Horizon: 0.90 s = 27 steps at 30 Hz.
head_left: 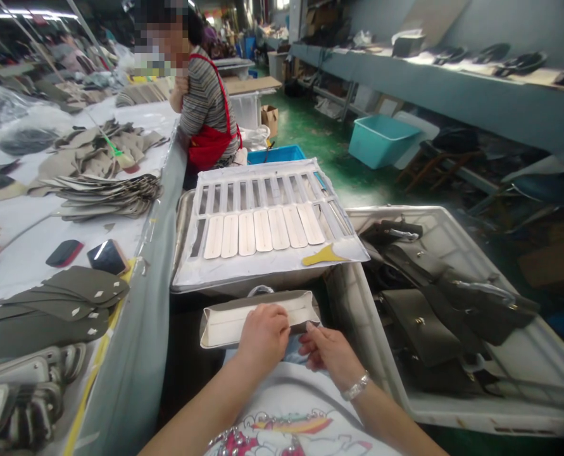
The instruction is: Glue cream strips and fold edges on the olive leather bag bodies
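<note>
A dark grey handbag (212,340) lies on its side over my lap, its long cream panel (229,325) facing up. Curled over the near side of that panel is my left hand (265,329), fingers closed on the bag. The thumb and fingers of my right hand (329,353) pinch the bag's near right edge. Just beyond the bag stands a white slotted board (191,269). Several cream strips with rounded ends (263,230) lie in a row on it. A yellow flat piece (324,255) rests at the board's near right corner.
At right is a white crate (452,405) with several dark grey bags (424,323). The table (142,278) at left bears stacked grey pieces (49,304) and a brush (120,155). A co-worker in a red apron (210,145) sits beyond. A turquoise tub (381,139) stands on the floor.
</note>
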Tool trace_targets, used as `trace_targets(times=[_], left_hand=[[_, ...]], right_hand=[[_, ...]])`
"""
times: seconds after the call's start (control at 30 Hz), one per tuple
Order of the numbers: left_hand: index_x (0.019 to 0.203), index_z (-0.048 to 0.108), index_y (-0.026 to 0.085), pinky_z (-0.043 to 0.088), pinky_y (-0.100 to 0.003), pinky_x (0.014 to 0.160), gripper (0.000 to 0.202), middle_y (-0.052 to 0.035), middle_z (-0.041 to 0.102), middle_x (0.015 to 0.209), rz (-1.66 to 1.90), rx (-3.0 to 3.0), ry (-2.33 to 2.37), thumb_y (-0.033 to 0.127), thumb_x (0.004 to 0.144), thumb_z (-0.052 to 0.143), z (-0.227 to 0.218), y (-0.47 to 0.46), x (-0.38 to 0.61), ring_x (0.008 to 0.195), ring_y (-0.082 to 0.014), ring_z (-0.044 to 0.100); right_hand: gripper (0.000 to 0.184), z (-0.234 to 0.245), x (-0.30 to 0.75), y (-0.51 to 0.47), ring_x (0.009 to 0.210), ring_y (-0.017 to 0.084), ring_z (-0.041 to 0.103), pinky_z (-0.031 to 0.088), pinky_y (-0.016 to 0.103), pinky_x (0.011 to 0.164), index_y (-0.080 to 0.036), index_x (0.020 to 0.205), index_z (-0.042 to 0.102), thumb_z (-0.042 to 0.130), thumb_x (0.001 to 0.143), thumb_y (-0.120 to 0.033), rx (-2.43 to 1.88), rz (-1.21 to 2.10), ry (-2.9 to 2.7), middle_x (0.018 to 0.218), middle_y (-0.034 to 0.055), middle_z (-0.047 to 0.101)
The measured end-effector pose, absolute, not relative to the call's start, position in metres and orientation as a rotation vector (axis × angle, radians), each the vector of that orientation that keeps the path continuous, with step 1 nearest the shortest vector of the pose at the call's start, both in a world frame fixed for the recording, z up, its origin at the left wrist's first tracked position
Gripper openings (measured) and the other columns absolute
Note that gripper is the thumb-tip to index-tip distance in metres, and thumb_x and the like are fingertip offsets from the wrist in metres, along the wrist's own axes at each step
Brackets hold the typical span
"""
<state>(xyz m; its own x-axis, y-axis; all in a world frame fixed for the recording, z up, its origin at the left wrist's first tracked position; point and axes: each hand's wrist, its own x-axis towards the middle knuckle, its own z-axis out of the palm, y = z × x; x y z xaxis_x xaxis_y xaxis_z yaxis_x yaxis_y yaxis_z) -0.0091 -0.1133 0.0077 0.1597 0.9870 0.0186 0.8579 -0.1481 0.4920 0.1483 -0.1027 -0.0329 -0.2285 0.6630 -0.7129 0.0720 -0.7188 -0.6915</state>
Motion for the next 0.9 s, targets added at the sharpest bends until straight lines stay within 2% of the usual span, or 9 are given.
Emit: trace_targets(times=[0.2,0.27,0.37,0.47,0.5,0.63,0.9], left_hand=[[0.066,0.062,0.019,0.043,-0.035,0.078,0.012,-0.0027,0.061,0.089,0.486,2.06,1.747,0.015,0.076,0.057,0.007,-0.114,-0.012,0.086,-0.0187,0.052],[0.077,0.063,0.019,0.043,-0.036,0.08,0.006,-0.004,0.058,0.098,0.534,2.044,1.775,0.015,0.074,0.059,0.007,-0.12,-0.022,0.09,-0.0198,0.052],[0.088,0.06,0.018,0.042,-0.037,0.079,0.017,-0.0057,0.056,0.1,0.563,2.0,1.899,0.019,0.071,0.064,0.009,-0.133,-0.047,0.093,-0.0223,0.05],[0.074,0.059,0.018,0.041,-0.033,0.073,0.007,-0.002,0.057,0.081,0.465,1.996,1.841,0.024,0.077,0.061,0.013,-0.142,-0.07,0.082,-0.019,0.051],[0.071,0.059,0.019,0.041,-0.031,0.072,0.011,-0.0013,0.056,0.078,0.445,2.003,1.798,0.025,0.08,0.058,0.014,-0.143,-0.075,0.079,-0.0176,0.051],[0.07,0.06,0.019,0.039,-0.03,0.072,0.02,-0.0018,0.057,0.077,0.429,2.029,1.787,0.024,0.085,0.049,0.014,-0.142,-0.077,0.078,-0.0166,0.051],[0.065,0.052,0.018,0.038,-0.033,0.069,0.017,-0.0035,0.054,0.076,0.361,2.06,1.981,0.02,0.081,0.049,0.007,-0.144,-0.062,0.077,-0.0192,0.048]], right_hand=[[0.032,-0.03,0.127,-0.109,0.035,0.009,0.053,0.037,0.019,0.033,-0.012,0.073,0.059,0.051,0.081,-0.042,-1.579,1.997,-0.77,0.059,0.0048,0.065],[0.033,-0.03,0.123,-0.111,0.035,0.009,0.052,0.038,0.019,0.033,-0.012,0.074,0.06,0.052,0.08,-0.043,-1.586,1.979,-0.757,0.06,0.0057,0.065],[0.034,-0.032,0.122,-0.112,0.036,0.009,0.052,0.038,0.019,0.034,-0.012,0.075,0.06,0.053,0.079,-0.045,-1.609,1.967,-0.744,0.063,0.0069,0.067],[0.034,-0.034,0.123,-0.112,0.036,0.009,0.052,0.038,0.019,0.034,-0.012,0.075,0.06,0.053,0.08,-0.045,-1.598,1.979,-0.737,0.065,0.0071,0.067],[0.033,-0.034,0.123,-0.112,0.036,0.008,0.052,0.038,0.019,0.034,-0.012,0.075,0.06,0.053,0.08,-0.044,-1.595,1.985,-0.725,0.065,0.0069,0.067],[0.031,-0.029,0.12,-0.113,0.037,0.007,0.052,0.038,0.018,0.035,-0.013,0.075,0.06,0.053,0.081,-0.042,-1.62,2.009,-0.663,0.066,0.0064,0.067],[0.03,-0.026,0.108,-0.118,0.038,0.009,0.054,0.039,0.019,0.036,-0.014,0.073,0.06,0.052,0.082,-0.042,-1.619,2.04,-0.688,0.065,0.0055,0.067]])
